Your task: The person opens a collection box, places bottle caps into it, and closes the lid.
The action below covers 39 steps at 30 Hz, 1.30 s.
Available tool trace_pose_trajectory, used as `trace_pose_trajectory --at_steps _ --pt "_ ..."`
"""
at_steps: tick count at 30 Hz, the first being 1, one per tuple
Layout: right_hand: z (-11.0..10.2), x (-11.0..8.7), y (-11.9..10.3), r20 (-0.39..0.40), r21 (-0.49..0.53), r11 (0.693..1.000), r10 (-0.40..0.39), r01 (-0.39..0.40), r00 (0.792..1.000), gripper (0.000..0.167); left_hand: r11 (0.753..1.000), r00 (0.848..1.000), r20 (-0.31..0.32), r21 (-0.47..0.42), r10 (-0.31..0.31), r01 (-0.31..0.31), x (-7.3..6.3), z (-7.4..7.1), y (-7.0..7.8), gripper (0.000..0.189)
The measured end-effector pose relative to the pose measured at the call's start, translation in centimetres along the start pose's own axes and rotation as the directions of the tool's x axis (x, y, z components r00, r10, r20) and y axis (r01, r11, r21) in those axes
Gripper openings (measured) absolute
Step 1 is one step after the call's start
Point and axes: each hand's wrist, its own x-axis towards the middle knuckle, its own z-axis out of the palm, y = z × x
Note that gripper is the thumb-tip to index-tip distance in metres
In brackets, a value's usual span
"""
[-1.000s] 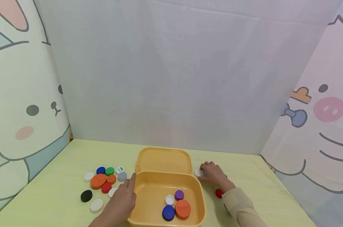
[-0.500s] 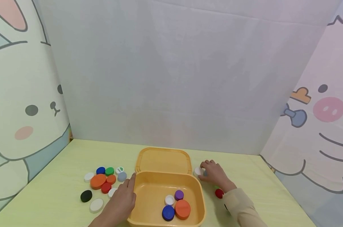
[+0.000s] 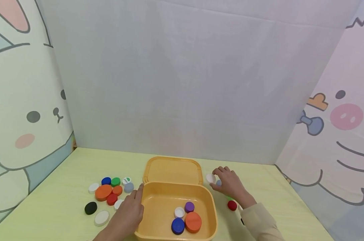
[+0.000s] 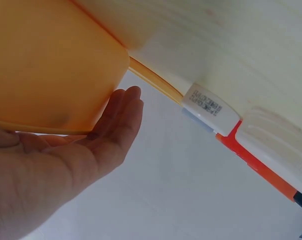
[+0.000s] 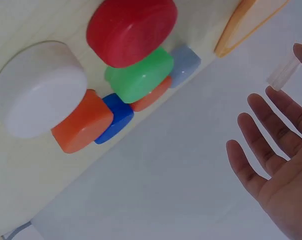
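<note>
Right hand (image 3: 230, 185): we pinch the white cap (image 3: 210, 178) between thumb and forefinger
White cap: we see it raised above the table (image 3: 278, 187), right of the lid (image 3: 174, 170)
Left hand (image 3: 128, 212): our unclenched fingers touch the box (image 3: 157, 211) at its left side

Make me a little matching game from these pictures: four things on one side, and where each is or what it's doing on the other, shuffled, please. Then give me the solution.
Column one
1. Purple cap
2. Yellow lid
3. Left hand
4. Right hand

Column two
A. Lying on the table, just beyond the box
B. Pinching a white cap between thumb and finger
C. Inside the box, near the big orange cap
D. Against the box's left side

Right pairs: 1-C, 2-A, 3-D, 4-B
</note>
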Motion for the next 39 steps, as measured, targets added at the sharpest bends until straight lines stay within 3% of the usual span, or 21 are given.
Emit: trace_pose_trajectory --at_steps 8,16,21,31,39 --pt "-1.9 -0.4 -2.2 0.003 -0.024 1.000 -0.014 0.014 1.000 0.037 1.000 1.000 -0.017 0.007 0.013 -0.013 0.0 0.0 -0.1 0.057" --pt "-3.0 -0.9 -4.9 -0.060 -0.041 0.987 -0.161 0.158 0.985 0.036 1.000 0.999 -0.028 0.002 0.018 -0.018 0.0 0.0 -0.1 0.057" --pt "-3.2 -1.1 -6.6 -0.044 -0.027 0.976 -0.219 0.218 0.975 0.036 1.000 1.000 -0.018 0.003 0.010 -0.010 -0.1 -0.1 0.0 0.057" --pt "-1.4 -1.2 -9.3 0.145 0.001 0.966 -0.255 0.257 0.956 0.037 1.000 1.000 -0.004 0.005 -0.001 0.001 0.0 -0.1 0.0 0.057" --pt "0.3 -1.0 -9.8 0.230 0.024 0.958 -0.283 0.285 0.931 0.036 1.000 1.000 -0.005 0.004 0.000 0.000 0.0 0.0 0.0 0.057"
